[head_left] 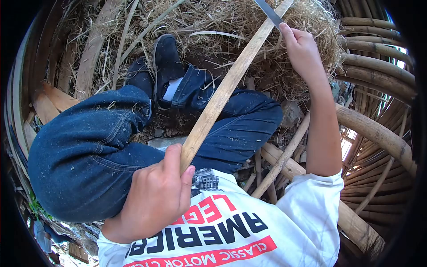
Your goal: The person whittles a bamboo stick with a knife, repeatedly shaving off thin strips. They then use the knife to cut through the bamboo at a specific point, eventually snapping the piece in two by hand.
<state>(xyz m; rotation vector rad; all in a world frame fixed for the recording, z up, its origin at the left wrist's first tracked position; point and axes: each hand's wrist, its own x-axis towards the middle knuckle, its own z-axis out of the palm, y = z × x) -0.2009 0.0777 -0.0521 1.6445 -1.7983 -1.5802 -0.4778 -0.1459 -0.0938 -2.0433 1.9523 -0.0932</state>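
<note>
A long, flat bamboo strip [227,86] runs slantwise from my lap up to the top edge of the view. Its near end is gripped by my left hand [155,196], thumb and fingers closed round it in front of my shirt. My right hand [302,51] is closed at the far end of the strip, holding a knife whose handle is hidden in the fist. The grey knife blade [268,12] lies across the strip near its far end and seems to touch it.
A heap of bamboo shavings [200,22] covers the ground beyond my shoes [168,60]. Bamboo poles [373,129] stand and lean at the right. Wooden planks [95,51] lie at the left. My bent legs [98,151] in jeans lie beneath the strip.
</note>
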